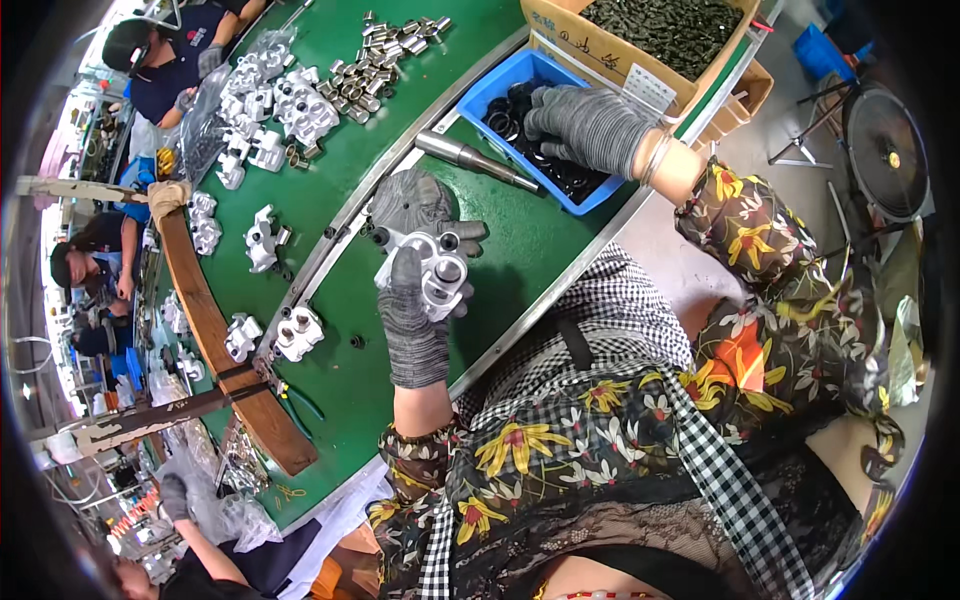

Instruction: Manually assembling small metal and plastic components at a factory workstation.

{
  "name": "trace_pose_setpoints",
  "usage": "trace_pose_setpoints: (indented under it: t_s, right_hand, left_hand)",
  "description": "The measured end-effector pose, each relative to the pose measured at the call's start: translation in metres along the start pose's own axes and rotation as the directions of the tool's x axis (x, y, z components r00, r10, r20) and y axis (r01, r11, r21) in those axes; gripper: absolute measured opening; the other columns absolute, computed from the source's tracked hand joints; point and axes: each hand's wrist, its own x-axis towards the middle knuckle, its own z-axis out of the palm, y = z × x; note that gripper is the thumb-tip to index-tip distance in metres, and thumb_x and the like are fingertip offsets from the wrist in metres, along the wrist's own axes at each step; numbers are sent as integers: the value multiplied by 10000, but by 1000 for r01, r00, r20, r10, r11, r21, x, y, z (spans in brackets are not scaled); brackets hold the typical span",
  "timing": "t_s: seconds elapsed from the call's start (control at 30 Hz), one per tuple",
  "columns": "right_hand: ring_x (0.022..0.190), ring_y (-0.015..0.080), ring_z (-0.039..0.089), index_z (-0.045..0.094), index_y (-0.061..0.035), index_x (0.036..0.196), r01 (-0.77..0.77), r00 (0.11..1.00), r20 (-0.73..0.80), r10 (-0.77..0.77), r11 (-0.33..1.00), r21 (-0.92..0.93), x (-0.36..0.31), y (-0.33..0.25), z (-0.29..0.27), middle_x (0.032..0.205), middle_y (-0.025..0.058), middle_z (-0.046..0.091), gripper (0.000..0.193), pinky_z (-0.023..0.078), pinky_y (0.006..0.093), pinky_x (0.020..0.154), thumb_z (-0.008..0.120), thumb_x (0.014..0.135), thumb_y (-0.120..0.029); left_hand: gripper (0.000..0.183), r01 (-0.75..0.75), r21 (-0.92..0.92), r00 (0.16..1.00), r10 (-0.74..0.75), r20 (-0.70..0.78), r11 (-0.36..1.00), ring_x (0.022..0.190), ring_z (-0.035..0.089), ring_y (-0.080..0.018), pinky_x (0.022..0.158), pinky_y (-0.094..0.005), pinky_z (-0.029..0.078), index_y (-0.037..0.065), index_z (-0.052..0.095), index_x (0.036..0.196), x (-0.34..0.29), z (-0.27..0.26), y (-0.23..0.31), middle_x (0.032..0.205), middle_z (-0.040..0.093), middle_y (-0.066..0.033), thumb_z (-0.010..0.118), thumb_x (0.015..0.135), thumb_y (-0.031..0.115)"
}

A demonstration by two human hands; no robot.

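My left hand (412, 335), in a grey knit glove, is closed around a silver metal casting (441, 272) that looks like a brake caliper body. The casting has a round bore and black rubber pieces at its corners. It is held above the green table, with the thumb lying across it. My right hand (590, 128), gloved too, reaches over a blue bin (575, 205) of black rubber rings (500, 122). Its fingers are bent and drawn together among the rings; whatever is between the fingertips is hidden. A steel rod-like tool (462, 152) with a narrow tip lies beside the bin.
A cardboard box (575, 35) of small dark parts stands behind the bin. More castings (297, 332) and metal sleeves (375, 65) lie across the green table (350, 410). A curved wooden bar (215, 320) and pliers (300, 400) are at left. Co-workers (165, 60) sit beyond; a fan (887, 150) stands right.
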Motion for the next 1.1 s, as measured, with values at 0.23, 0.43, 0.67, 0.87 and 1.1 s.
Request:
trace_pose_setpoints:
  t_s: [0.23,0.43,0.67,0.87,1.1]
  right_hand:
    - [861,328,637,621,-43,918,-114,992,56,116,993,-36,-1,-1,-4,868,149,636,133,508,427,765,565,843,-138]
    - [859,340,629,621,-58,907,-83,996,47,80,995,52,-8,15,-2,846,159,644,118,494,440,762,564,852,-146]
    - [820,313,620,626,-69,927,-177,961,232,153,980,89,3,11,-28,826,135,631,138,493,388,750,650,828,-161]
    - [665,165,592,645,-83,956,-226,973,113,203,940,256,1,19,-56,752,52,620,163,492,313,647,683,815,-156]
    - [795,86,565,632,-28,893,37,979,-132,155,502,864,9,-63,-49,854,3,615,182,476,234,720,728,826,-168]
  left_hand:
    - [618,48,33,998,-50,46,998,543,649,-213,355,-245,492,-33,525,1115,5,1,2,827,665,-165,543,876,536]
    - [691,42,28,994,-45,104,999,573,651,-187,374,-220,493,-61,530,1122,13,2,-4,914,661,-223,525,866,581]
    - [549,72,-44,992,-67,106,996,537,650,-191,370,-242,506,-15,536,1117,16,-1,-5,898,682,-176,539,895,487]
    - [562,91,-203,984,-56,169,975,633,663,-232,459,-275,548,-2,492,1173,10,10,2,936,661,-174,648,843,425]
    - [532,-137,-277,970,186,159,951,997,610,-259,868,-334,512,11,460,1259,21,13,-11,1133,585,-121,693,788,92]
